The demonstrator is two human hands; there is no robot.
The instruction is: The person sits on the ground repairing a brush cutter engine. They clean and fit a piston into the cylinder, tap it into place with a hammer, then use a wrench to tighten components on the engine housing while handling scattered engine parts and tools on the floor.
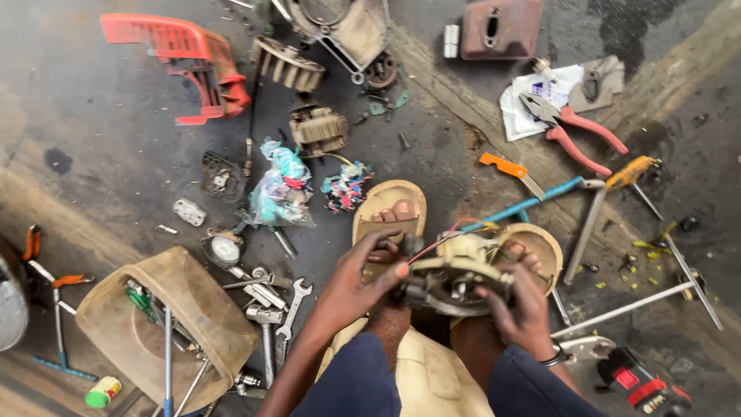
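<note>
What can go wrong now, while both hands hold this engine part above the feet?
1. The engine part, held by the left hand and right hand, might drop onto the toes in open sandals.
2. Its thin red wire may snag on fingers.
3. The pliers and other scattered tools lie close to the feet.

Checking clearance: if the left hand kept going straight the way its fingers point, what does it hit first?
The left hand points right, fingers already on the round engine part held between both hands. That part comes first, then probably the right hand.
</note>
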